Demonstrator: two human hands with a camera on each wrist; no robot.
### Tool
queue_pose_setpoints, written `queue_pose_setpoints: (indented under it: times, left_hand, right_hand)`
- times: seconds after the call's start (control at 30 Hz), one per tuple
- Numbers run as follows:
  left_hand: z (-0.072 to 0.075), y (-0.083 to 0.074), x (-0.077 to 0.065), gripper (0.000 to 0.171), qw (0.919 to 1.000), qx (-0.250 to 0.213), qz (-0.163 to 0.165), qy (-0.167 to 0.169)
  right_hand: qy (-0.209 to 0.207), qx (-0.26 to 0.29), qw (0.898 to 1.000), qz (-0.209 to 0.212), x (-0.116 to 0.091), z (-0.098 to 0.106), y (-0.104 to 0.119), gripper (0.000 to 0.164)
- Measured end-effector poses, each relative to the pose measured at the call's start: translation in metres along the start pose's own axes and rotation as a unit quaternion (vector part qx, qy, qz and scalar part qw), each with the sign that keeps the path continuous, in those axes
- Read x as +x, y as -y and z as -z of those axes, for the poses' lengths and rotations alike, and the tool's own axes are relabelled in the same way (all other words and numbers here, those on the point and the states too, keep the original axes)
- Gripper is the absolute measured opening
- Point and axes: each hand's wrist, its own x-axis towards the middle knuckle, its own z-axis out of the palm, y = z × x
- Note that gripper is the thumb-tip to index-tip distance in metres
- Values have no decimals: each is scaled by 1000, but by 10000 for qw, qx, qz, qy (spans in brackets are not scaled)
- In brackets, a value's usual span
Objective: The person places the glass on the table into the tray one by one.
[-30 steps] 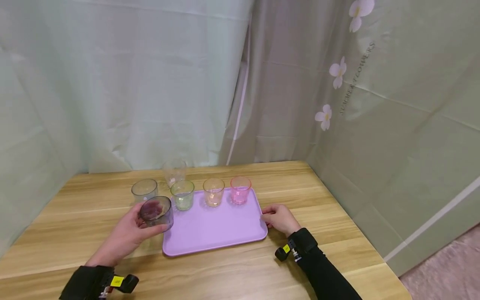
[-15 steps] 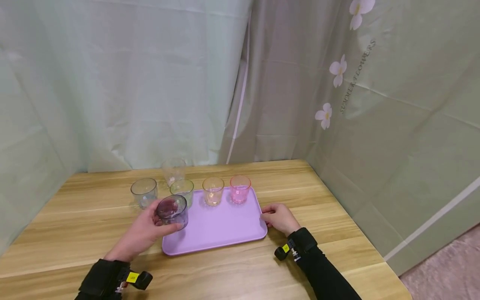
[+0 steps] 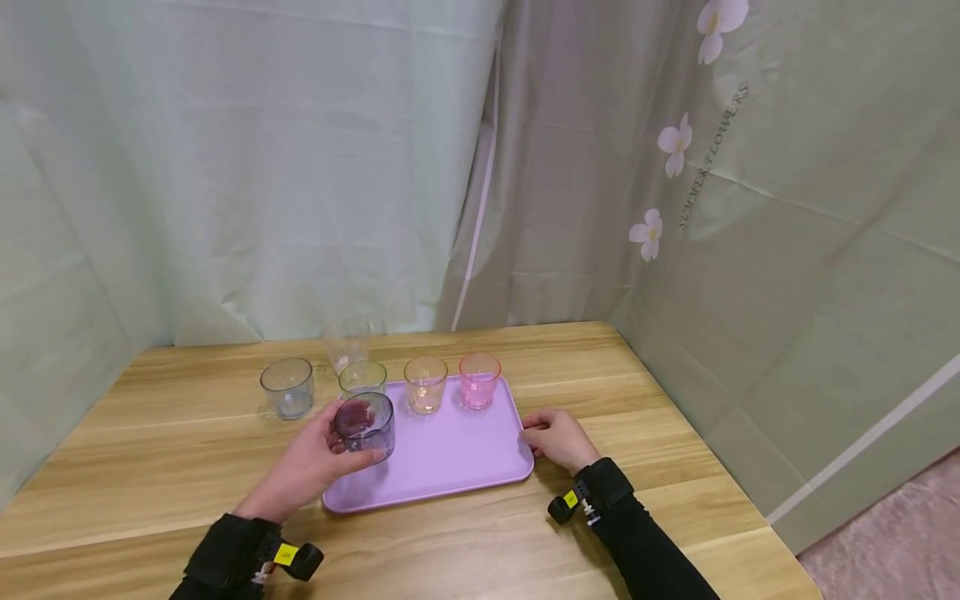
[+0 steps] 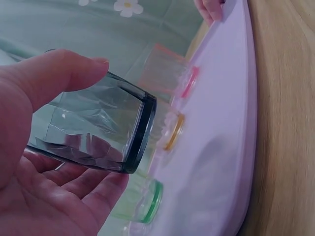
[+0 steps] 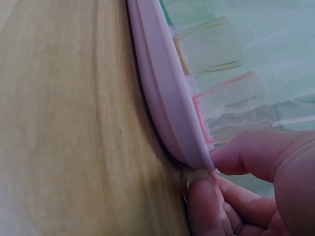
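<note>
My left hand grips a dark grey, see-through glass by its side, thumb on one side and fingers round the other. In the left wrist view a gap shows between the base of this glass and the purple tray. Along the tray's back edge stand a green glass, an amber glass and a pink glass, all upright; the grey one partly covers the green. At the right edge, my right hand pinches the tray's rim between thumb and fingers.
A bluish-grey glass stands on the wooden table left of the tray. Behind the green glass is a clear glass. Curtains hang along the back and right of the table.
My left hand has carried the dark grey glass rightward, from the tray's left edge to over its left part. The right hand keeps its place on the rim.
</note>
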Motion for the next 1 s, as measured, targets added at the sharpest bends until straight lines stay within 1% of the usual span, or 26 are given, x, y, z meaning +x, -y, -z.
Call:
queue_pose_setpoints:
  times: [0.23,0.5,0.63,0.8,1.0]
  left_hand:
    - [-9,-5,4,84,10000,0,35,44]
    - [-20,-6,13,87,9999,-109,29,107]
    - [-27,-7,17,89,9997,-172,41,149]
    - [-37,-10,21,89,9991,-365,84,209]
    - [-49,-12,28,84,9990,-377,47,218]
  right_hand:
    - [-8,-15,10000,13,0,1,0,25]
    - [12,-18,10000,42,0,1,0,25]
    - [25,6,10000,18,-1,1,0,25]
    - [26,16,10000,1,-2,0,0,26]
    - [43,17,10000,46,-1,0,-1,26]
